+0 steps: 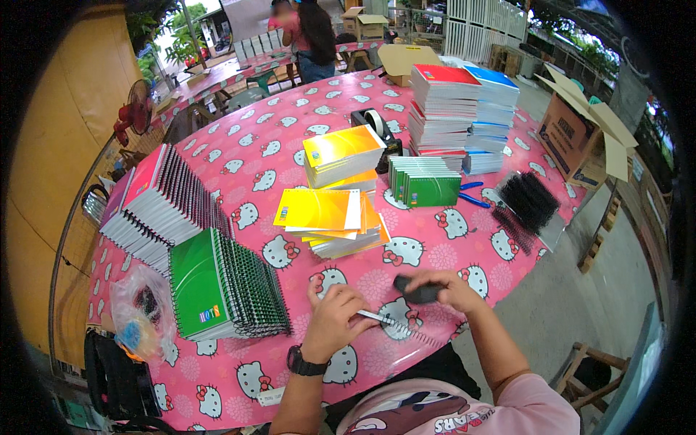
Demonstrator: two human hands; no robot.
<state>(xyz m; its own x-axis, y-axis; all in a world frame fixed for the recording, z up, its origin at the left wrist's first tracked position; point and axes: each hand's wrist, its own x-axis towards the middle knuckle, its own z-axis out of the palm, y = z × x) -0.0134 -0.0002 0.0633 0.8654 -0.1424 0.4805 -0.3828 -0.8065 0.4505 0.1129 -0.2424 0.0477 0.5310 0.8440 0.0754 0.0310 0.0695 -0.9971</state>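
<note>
Risk: the thin spiral wire coil point(406, 330) looks springy; in my judgement it could bend or slip from the fingers if the tool squeezes off-centre, and the loose yellow pile close by could be knocked.
Coil: a slim metal spiral, pale silver, lying slantwise on the pink cartoon-cat tablecloth point(246, 156) at the near table edge, between both hands.
Left hand point(335, 319): closed, fingers pinching the coil's near end; a dark watch sits on the wrist.
Right hand point(453, 288): closed around a black hand tool point(417, 291), held just above the coil's far part; whether the tool touches the wire is unclear.
Ahead of the hands: an untidy pile of yellow notebooks point(330, 217), unbound.
Left of the hands: a leaning row of green spiral notebooks point(217, 286), already bound.
Further right: a heap of black spiral coils point(528, 199).
Far side: tall red and blue notebook stacks point(460, 109), a tape dispenser point(377, 125).
</note>
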